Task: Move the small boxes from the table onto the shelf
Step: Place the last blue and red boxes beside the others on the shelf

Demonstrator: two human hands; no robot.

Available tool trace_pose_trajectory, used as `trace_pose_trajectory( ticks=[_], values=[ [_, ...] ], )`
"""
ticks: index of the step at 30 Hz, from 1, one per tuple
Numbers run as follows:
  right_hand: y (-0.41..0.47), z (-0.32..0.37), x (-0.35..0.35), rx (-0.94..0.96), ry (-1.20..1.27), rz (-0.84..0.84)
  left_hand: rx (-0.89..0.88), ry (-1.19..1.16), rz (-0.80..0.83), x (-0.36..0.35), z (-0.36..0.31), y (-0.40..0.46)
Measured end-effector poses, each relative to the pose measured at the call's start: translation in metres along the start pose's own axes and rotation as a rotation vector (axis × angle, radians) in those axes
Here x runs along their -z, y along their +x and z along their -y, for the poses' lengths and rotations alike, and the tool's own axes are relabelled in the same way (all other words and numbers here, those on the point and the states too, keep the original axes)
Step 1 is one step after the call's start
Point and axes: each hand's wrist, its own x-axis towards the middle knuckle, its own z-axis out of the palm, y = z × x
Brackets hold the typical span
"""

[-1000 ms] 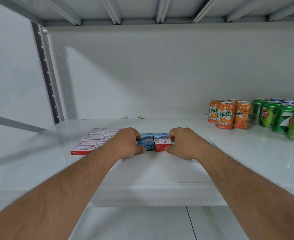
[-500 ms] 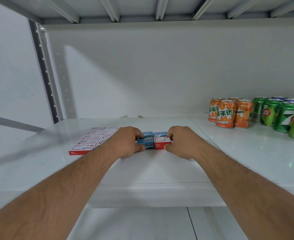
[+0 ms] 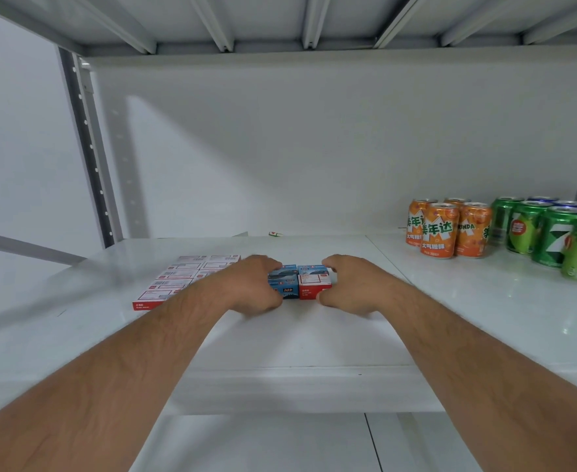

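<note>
Squarely between both hands [image 3: 309, 287] — small boxes [image 3: 300, 281]

shelf [image 3: 314, 338]: glossy white board, pale grey back wall, grey perforated upright [image 3: 87, 155] at its left edge. blue boxes [image 3: 285, 282] with white/dark print, red boxes [image 3: 314, 284] with white label tops, mid-shelf. flat red-and-white boxes [image 3: 181, 279] left of those. orange cans [image 3: 445, 229] with white lettering at shelf right, green cans [image 3: 549, 235] beyond, some with blue-rimmed tops
</note>
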Motion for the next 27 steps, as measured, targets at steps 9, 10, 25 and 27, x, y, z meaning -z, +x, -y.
trace_pose_trajectory(
  ticks=[9,10,25,27],
  values=[
    [0.000,0.003,-0.001,0.021,-0.015,0.008,-0.072,0.042,0.074,0.003,-0.004,0.000],
    [-0.002,0.003,0.000,0.025,-0.025,0.009,-0.087,0.038,0.064,0.003,-0.002,0.000],
    [-0.017,0.005,0.005,-0.007,-0.015,-0.012,-0.019,-0.012,-0.009,0.003,0.010,-0.014],
    [-0.018,0.002,0.005,-0.022,-0.020,-0.029,0.000,0.018,-0.045,0.002,0.015,-0.017]
  ],
)
